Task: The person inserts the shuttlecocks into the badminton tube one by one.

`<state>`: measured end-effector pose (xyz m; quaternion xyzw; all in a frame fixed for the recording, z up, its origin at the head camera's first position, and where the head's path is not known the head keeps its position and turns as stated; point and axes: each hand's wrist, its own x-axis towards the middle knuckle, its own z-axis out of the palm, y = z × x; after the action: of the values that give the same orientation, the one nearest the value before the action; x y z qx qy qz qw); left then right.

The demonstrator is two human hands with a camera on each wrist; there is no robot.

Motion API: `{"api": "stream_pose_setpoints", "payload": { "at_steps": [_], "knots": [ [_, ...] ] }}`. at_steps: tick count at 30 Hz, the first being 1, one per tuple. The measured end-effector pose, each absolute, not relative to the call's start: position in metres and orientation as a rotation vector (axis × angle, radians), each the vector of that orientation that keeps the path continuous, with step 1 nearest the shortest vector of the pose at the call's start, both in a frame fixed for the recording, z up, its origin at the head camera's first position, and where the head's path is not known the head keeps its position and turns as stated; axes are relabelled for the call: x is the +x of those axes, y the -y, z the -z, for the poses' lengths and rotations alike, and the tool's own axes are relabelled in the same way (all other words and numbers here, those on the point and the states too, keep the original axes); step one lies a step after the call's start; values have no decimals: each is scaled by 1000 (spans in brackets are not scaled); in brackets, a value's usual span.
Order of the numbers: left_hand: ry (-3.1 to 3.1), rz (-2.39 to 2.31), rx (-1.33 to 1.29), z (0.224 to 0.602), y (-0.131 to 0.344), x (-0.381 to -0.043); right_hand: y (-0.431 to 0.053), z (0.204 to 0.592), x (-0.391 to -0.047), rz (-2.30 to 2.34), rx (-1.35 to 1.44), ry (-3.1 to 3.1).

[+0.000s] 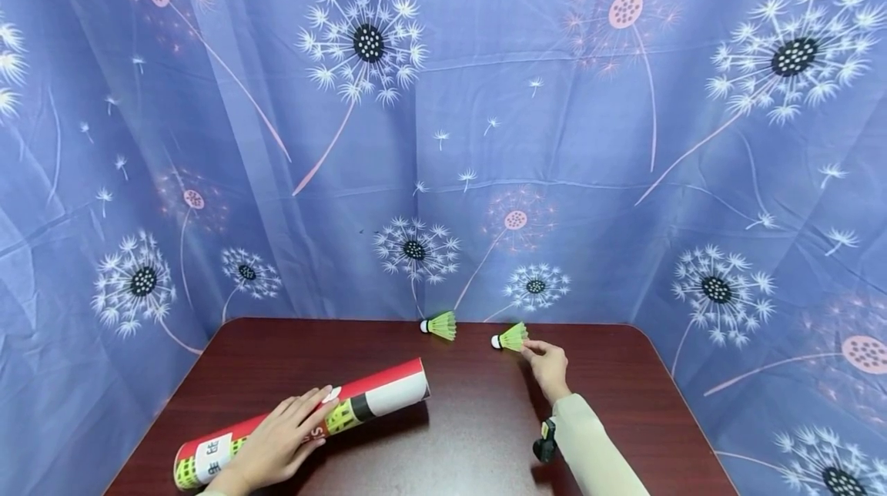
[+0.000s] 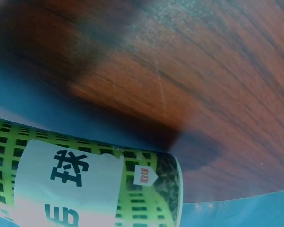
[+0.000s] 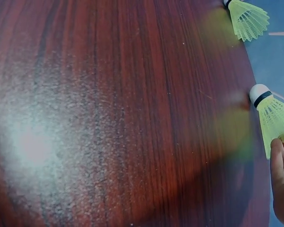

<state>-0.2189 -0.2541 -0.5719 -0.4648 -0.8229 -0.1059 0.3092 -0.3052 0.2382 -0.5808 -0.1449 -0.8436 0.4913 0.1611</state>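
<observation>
My right hand (image 1: 547,369) pinches the feathered skirt of a yellow-green shuttlecock (image 1: 511,337) near the table's far edge. Its white cork points left. In the right wrist view, a thumb and fingers (image 3: 278,163) meet the skirt's rim. A second shuttlecock (image 1: 440,326) lies to its left, also at the back edge, touched by neither hand. My left hand (image 1: 280,434) rests with fairly straight fingers on top of a long shuttlecock tube (image 1: 395,390), red, white and green, lying slantwise at the left. One end of the tube (image 2: 68,184), with printed characters, shows in the left wrist view.
The dark red wooden table (image 1: 478,419) has rounded far corners. A blue curtain (image 1: 457,134) with dandelion prints hangs right behind it and along both sides. A small black device (image 1: 545,440) sits at the right wrist, by a pale sleeve (image 1: 589,442).
</observation>
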Motion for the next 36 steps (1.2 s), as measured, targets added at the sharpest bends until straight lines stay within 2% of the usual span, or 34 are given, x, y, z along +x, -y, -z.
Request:
{"api": "stream_pose_setpoints", "payload": {
  "at_steps": [13, 20, 27, 36],
  "knots": [
    [2167, 285, -1229, 571, 255, -217, -241, 572, -293, -1491, -372, 2395],
    [2162, 281, -1224, 569, 255, -216, -243, 566, -286, -1737, -255, 2280],
    [2164, 308, -1237, 566, 253, -217, -244, 565, -275, -1908, -8, 2059],
    [2155, 290, -1232, 564, 251, -216, -228, 556, -269, -1853, -239, 2204]
  ]
}}
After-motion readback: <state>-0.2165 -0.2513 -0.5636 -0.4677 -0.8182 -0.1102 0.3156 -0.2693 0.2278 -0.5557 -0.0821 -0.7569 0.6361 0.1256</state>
